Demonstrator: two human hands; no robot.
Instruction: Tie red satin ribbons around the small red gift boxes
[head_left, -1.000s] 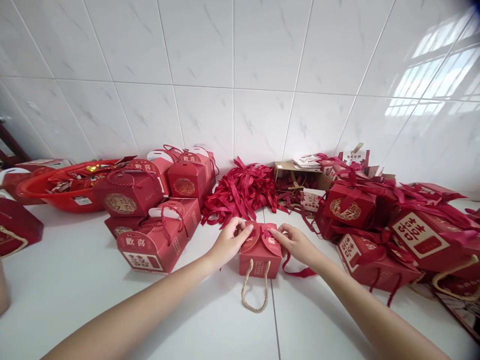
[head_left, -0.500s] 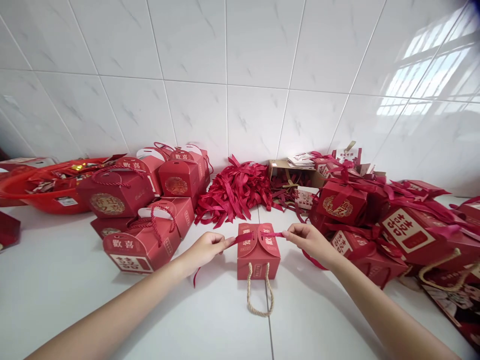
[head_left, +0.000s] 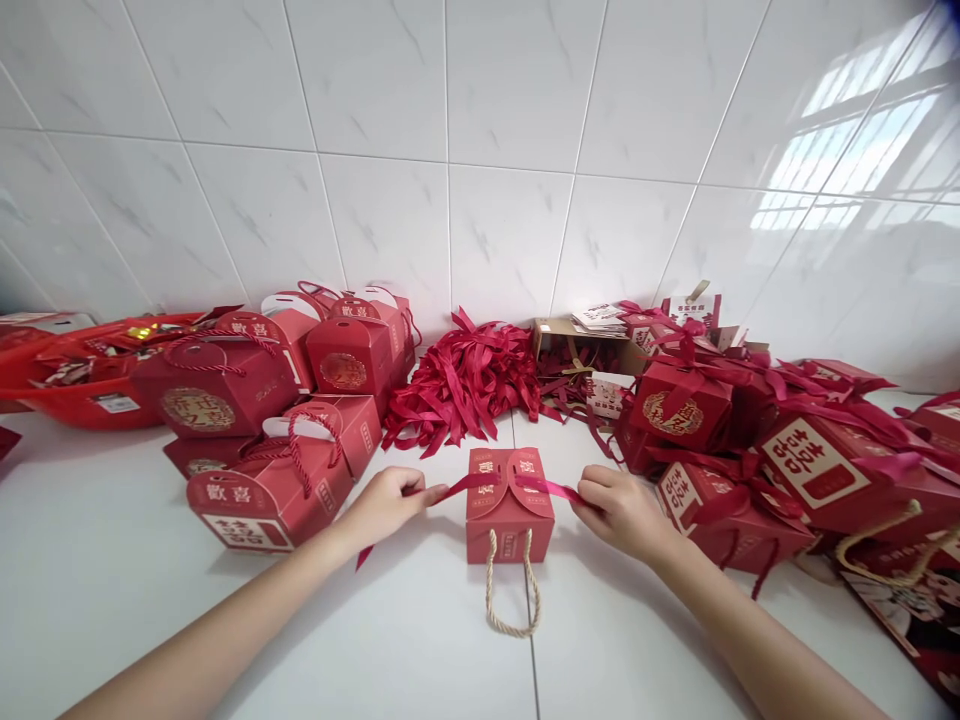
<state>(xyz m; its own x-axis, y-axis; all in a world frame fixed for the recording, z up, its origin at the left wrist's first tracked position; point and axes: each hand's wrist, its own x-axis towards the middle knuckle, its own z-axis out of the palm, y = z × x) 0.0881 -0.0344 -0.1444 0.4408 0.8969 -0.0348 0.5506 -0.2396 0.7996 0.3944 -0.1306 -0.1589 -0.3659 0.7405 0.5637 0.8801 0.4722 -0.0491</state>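
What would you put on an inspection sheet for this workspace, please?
Surface: white worktop, with a dark seam.
Job's things: red box, upright; ribbon across its top; rope handle on its near side.
Clutter: stacked boxes left, ribboned boxes right, ribbon heap behind, red basin far left.
Hands: left hand and right hand each hold one side of the ribbon.
Cables: nothing seen.
Surroundings: tiled wall, with a window reflection at upper right.

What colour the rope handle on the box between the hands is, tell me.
The rope handle is beige, showing best in the head view.
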